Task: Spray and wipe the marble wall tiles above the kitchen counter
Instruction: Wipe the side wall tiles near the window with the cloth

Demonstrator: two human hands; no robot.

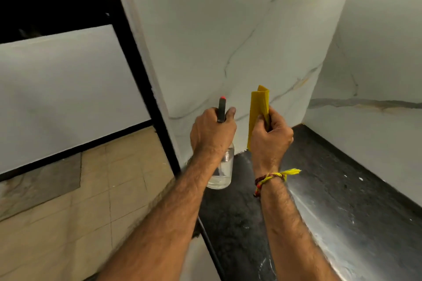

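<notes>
Left hand (211, 131) grips the spray bottle (221, 166) by its neck, fingers wrapped round the black trigger head, red-tipped nozzle (222, 98) aimed at the marble wall tiles (217, 41). Clear bottle body hangs below the fist, above the desk (319, 189) edge, not resting on it. Held upright and close to the wall, so probably a spray is about to go on.

Right hand (270, 137) sits just right of the bottle, fingers pinching a folded yellow cloth (259, 109). Cloth stands up out of the grip, near the wall but apparently not touching it. Folded flat likely to give a clean wiping face, kept clear of the spray path.

Tiles right of the bottle wrap round the corner above the dark desk. Can't tell if the surface is wet yet. Wiping looks not yet begun. Thread bracelet (271, 178) on the right wrist.
</notes>
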